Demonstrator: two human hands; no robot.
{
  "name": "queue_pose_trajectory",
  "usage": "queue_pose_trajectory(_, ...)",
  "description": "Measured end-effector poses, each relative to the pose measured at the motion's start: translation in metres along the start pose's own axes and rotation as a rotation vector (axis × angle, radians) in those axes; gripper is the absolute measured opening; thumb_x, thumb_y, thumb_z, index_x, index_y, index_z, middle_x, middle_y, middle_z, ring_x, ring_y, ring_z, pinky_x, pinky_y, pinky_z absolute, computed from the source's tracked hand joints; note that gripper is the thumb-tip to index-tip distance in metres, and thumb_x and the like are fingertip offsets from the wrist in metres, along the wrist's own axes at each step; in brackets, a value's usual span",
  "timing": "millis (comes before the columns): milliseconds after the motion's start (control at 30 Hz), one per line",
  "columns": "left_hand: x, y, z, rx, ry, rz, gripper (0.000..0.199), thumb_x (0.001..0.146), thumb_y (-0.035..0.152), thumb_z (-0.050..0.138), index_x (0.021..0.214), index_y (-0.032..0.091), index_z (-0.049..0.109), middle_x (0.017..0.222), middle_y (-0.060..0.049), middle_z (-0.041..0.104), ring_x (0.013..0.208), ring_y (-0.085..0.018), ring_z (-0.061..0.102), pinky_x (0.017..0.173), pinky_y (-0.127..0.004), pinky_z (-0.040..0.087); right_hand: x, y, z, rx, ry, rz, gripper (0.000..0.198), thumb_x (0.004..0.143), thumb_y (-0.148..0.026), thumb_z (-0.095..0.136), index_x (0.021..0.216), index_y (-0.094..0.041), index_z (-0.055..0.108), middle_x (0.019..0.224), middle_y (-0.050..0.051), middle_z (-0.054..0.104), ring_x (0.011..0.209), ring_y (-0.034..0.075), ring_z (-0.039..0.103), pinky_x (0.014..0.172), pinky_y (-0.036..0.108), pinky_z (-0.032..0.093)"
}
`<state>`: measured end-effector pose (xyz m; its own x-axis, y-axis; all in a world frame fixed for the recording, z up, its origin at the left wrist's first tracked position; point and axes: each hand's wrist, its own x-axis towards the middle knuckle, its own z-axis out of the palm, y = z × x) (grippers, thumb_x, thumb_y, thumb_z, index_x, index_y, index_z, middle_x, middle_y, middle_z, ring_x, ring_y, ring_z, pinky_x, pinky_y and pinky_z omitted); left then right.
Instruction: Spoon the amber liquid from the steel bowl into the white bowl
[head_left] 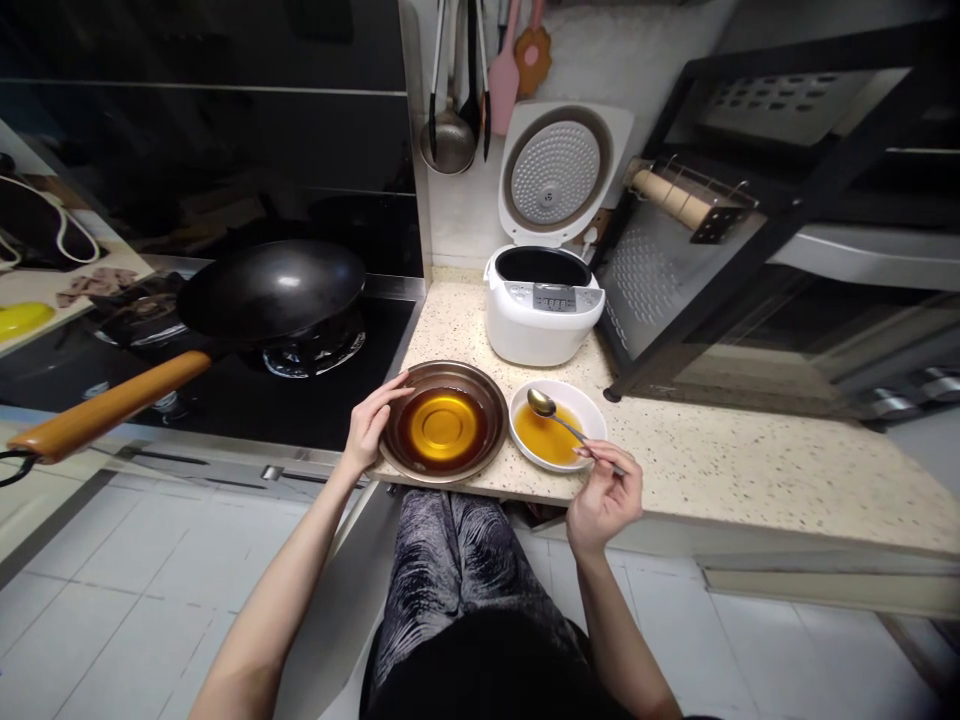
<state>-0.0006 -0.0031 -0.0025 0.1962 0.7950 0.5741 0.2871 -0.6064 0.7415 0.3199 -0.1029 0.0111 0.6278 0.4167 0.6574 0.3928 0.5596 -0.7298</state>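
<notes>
Indoor light glows in the brown dish (pixel 495 422) in front of the rice cooker (pixel 541 335) and glares off the wok (pixel 274 288) left of it, while the rack (pixel 795 201) right of it looks dim, stretched and blurred.

And there's the bare, slender left forearm (pixel 292 570), angled forward and inward, with the bare left hand (pixel 367 428) at its end, straight fingers (pixel 382 394) slightly parted and pointing across to the right! Over on the other side, the bare, slender right forearm (pixel 619 620) slants up and inward, the bare right hand (pixel 607 500) bunched, digits curled and pinched together, nearer the body than the left!
</notes>
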Motion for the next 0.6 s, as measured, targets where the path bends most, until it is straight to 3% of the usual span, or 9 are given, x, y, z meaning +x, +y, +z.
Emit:
queue_pose_trajectory(167,0.0,-0.001,0.0,-0.004,-0.02,-0.003,0.049,0.106,0.049,0.042,0.13,0.022,0.074,0.157,-0.011,0.058,0.146,-0.034,0.055,0.127,-0.055,0.037,-0.001,0.011,-0.009,-0.038,-0.092,-0.14,0.013,0.104,-0.025,0.056,0.099,-0.021,0.067,0.091,0.006,0.073,0.087,0.021,0.072,0.076,0.04,0.06)
queue_pose_trajectory(367,0.001,-0.001,-0.001,-0.005,-0.025,-0.006,0.05,0.106,0.051,0.042,0.129,0.021,0.074,0.157,-0.012,0.058,0.146,-0.034,0.055,0.126,-0.056,0.038,0.003,0.02,-0.019,-0.124,-0.3,-0.384,0.017,0.103,-0.021,0.053,0.106,-0.025,0.069,0.091,0.005,0.076,0.086,0.022,0.074,0.075,0.041,0.059)
queue_pose_trajectory(467,0.001,0.0,0.0,-0.008,-0.014,-0.009,0.049,0.105,0.051,0.043,0.129,0.021,0.074,0.156,-0.012,0.059,0.145,-0.034,0.056,0.126,-0.055,0.039,0.005,0.022,-0.023,-0.14,-0.408,-0.517,0.025,0.101,-0.014,0.053,0.113,-0.026,0.07,0.094,0.005,0.079,0.086,0.022,0.076,0.074,0.041,0.061)
queue_pose_trajectory(600,0.001,-0.001,0.0,-0.013,-0.003,-0.009,0.047,0.105,0.048,0.044,0.128,0.02,0.074,0.157,-0.012,0.058,0.145,-0.034,0.056,0.125,-0.055,0.039,0.002,0.024,-0.026,-0.17,-0.505,-0.583,0.037,0.097,-0.003,0.052,0.12,-0.025,0.07,0.098,0.007,0.08,0.091,0.022,0.077,0.076,0.041,0.063)
